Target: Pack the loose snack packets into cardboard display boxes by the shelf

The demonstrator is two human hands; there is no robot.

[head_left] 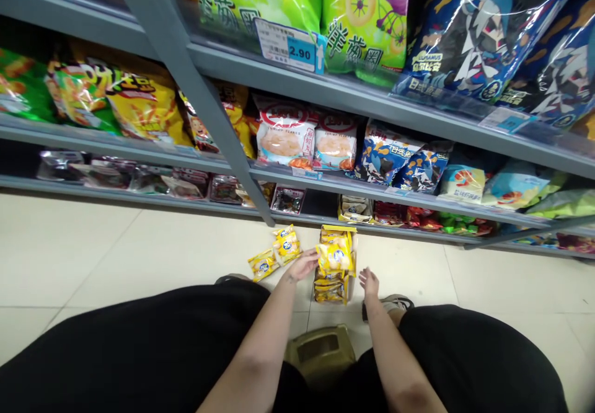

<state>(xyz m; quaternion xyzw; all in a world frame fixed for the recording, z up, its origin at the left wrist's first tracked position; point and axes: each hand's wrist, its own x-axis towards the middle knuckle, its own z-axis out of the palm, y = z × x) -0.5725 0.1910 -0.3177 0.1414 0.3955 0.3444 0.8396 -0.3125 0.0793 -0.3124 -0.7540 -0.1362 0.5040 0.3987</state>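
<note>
My left hand [303,266] grips the left edge of a yellow snack packet [335,257] between its fingers. The packet is over an open cardboard box [354,245] on the floor, which holds more yellow packets [329,290] in rows. Just right of the box, apart from it, my right hand [369,281] has its fingers loosely extended with nothing in them. Left of the box, several loose yellow packets [263,264] lie on the tiles.
Grey shelves [297,72] with bagged snacks rise in front. Shrimp flake bags [286,134] stand on a lower shelf, above a bottom shelf with small boxes [356,208]. A shoe [395,303] is right of the box; an olive-coloured stool [320,351] is between my legs.
</note>
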